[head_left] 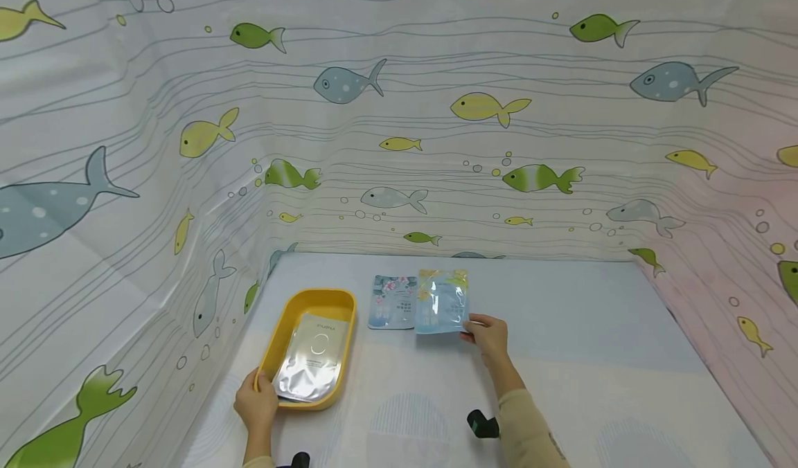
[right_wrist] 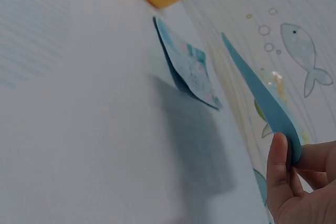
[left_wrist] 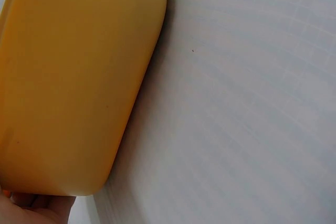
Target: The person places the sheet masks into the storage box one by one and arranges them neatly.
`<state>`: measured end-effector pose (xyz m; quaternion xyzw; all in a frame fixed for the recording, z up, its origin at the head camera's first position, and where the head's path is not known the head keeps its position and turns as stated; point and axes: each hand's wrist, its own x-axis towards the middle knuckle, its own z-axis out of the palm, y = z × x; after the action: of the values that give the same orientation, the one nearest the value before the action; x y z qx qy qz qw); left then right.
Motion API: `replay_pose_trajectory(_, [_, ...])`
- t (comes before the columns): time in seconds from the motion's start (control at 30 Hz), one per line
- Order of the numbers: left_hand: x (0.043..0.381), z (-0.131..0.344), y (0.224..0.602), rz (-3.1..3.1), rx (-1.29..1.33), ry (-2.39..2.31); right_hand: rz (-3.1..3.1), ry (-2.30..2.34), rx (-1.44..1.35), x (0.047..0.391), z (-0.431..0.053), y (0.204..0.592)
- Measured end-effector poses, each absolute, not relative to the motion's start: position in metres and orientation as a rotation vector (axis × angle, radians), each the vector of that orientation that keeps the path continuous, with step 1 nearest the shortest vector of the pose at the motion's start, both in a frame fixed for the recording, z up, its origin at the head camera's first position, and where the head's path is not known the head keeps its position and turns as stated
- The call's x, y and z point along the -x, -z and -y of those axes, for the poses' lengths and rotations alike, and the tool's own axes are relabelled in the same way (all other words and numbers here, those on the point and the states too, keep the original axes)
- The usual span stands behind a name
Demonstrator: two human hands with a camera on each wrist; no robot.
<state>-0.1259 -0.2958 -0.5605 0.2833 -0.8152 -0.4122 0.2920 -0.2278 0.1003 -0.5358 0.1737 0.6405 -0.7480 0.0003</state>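
My left hand (head_left: 257,400) grips the near left rim of a yellow plastic tray (head_left: 350,343); in the left wrist view the tray's outer wall (left_wrist: 79,87) fills the left side, with fingers at its lower corner. Inside the tray lies a silver sheet mask packet (head_left: 314,357). My right hand (head_left: 489,336) pinches the lower right corner of a light blue and yellow sheet mask packet (head_left: 442,305). That packet (right_wrist: 262,90) is raised off the table in the right wrist view, casting a shadow. Beside it a blue-grey floral packet (head_left: 391,303) lies on the table, its right edge overlapped in the head view.
The white table (head_left: 561,385) has pale printed patterns. A fish-print curtain (head_left: 399,142) rises behind it and along both sides. Black wrist camera mounts (head_left: 483,424) show near the forearms.
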Motion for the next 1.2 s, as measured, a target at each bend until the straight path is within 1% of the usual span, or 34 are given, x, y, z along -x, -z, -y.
replay_pose_trajectory(0.43, [0.125,0.296,0.561,2.161,-0.739,1.096,-1.998,2.386,-0.473,0.218,-0.087,0.523])
replay_pose_trajectory(1.2, [0.127,0.297,0.562,2.176,-0.765,1.121,-1.982,2.361,-0.263,0.204,-0.042,0.512])
